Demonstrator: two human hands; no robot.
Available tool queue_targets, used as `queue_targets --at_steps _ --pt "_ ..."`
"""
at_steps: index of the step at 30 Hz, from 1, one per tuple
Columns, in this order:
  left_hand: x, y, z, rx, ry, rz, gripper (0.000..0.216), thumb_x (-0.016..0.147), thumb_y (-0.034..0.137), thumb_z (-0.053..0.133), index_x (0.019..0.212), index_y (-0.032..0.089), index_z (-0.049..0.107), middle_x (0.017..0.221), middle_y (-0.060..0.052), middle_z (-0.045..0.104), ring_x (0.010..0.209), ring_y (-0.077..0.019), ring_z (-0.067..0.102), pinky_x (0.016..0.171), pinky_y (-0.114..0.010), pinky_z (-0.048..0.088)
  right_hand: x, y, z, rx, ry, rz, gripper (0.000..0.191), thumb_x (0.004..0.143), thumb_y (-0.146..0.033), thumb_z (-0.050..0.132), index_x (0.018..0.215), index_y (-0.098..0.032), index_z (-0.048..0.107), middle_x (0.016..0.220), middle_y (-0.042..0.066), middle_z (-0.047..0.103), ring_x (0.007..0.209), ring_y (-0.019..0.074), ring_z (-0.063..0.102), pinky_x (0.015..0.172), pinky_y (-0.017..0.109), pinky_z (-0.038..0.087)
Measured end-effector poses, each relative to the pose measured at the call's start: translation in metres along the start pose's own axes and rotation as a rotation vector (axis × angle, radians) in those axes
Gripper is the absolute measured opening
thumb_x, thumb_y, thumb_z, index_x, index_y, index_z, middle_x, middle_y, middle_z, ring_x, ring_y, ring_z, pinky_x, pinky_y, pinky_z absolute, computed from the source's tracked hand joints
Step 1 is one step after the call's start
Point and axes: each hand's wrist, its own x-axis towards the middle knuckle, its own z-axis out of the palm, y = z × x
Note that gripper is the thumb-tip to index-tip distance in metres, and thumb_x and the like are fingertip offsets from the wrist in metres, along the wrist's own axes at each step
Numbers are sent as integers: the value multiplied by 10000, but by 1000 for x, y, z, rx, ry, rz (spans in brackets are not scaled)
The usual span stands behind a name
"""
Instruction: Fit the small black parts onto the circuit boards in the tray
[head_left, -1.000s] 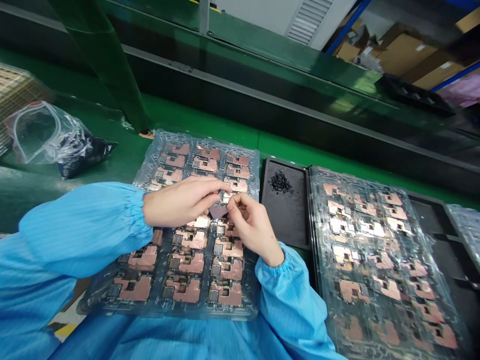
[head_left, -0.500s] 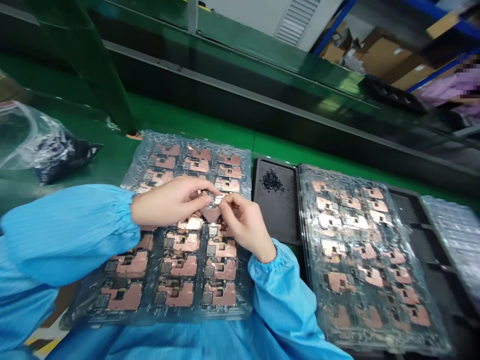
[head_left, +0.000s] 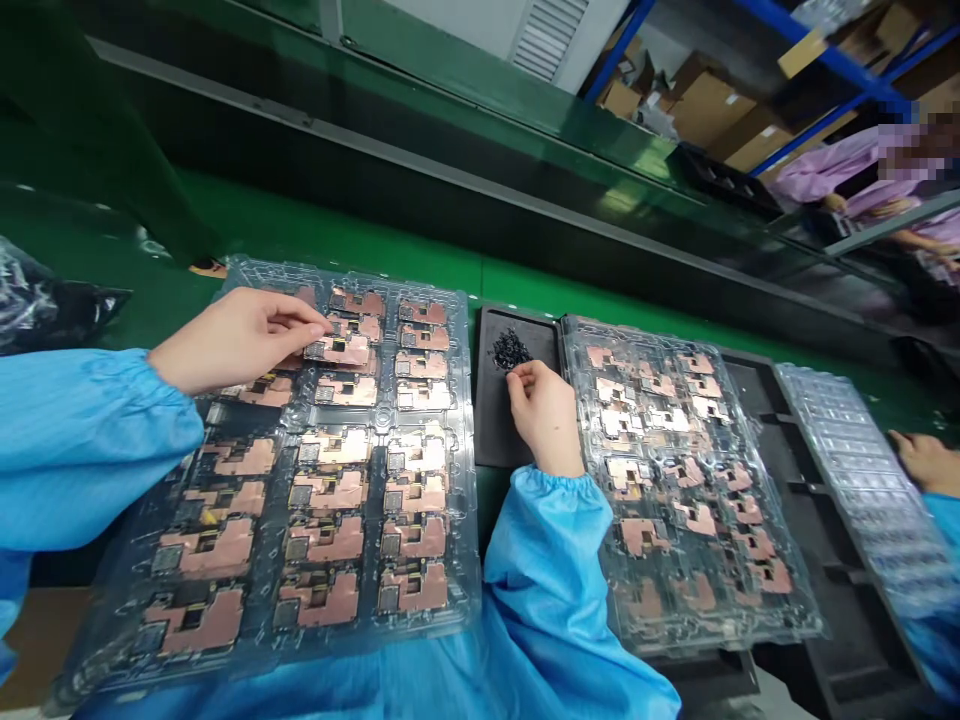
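A: Check left hand (head_left: pixel 229 340). State of fingers?

B: Closed in a pinch on the edge of a circuit board (head_left: pixel 346 350), at the far half of the left clear tray (head_left: pixel 463 420). Seated or slightly raised: cannot tell.

A: Material and shape of board?

B: Flat, with stepped outline and small cutout; smooth copper-coloured facing, shiny under the light.

A: Right hand (head_left: pixel 547 415)?

B: Fingers bent, tips narrow, at the near edge of a heap of black chips (head_left: pixel 510 345). Grip on a chip: too small to tell. Note heap: fine, loose, glossy slivers, inside a shallow matt black tray (head_left: pixel 495 425) with raised rim.

A: Construction of clear trays?

B: Left: thin moulded plastic, ribbed edges, boards in three columns. Right clear tray (head_left: pixel 705 632), just beside the black tray: similar plastic, strong glare.

A: Surface and room?

B: Smooth green counter (head_left: pixel 450 270) beneath. At far left, crinkled plastic bag (head_left: pixel 45 305), dark contents. Beyond: slatted vent (head_left: pixel 551 35), cardboard boxes (head_left: pixel 709 100), blue metal rack (head_left: pixel 619 50). At right edge, another person's hand (head_left: pixel 930 465).
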Motion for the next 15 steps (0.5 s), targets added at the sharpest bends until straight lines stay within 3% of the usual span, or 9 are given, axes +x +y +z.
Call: queue_targets --at_steps 5,11,15 --pt "5 -8 9 60 37 24 327 847 455 596 1030 227 743 894 -41 733 776 -215 664 664 -290 485 6 -9 17 -192 -14 53 172 984 -304 597 905 -173 678 862 64 728 839 240 672 690 299 388" --pt "4 -9 17 214 55 153 288 926 405 533 1064 242 725 652 10 627 572 -169 550 543 -286 364 11 -27 18 -377 -48 154 237 1022 -326 550 983 -145 697 968 127 730 956 304 688 746 331 439" --pt "5 -8 22 321 129 236 278 935 286 508 1097 249 732 886 -18 706 740 -183 632 655 -296 433 8 -34 12 -501 -112 166 281 1033 -247 475 1059 -55 678 983 217 703 938 347 704 768 375 498"
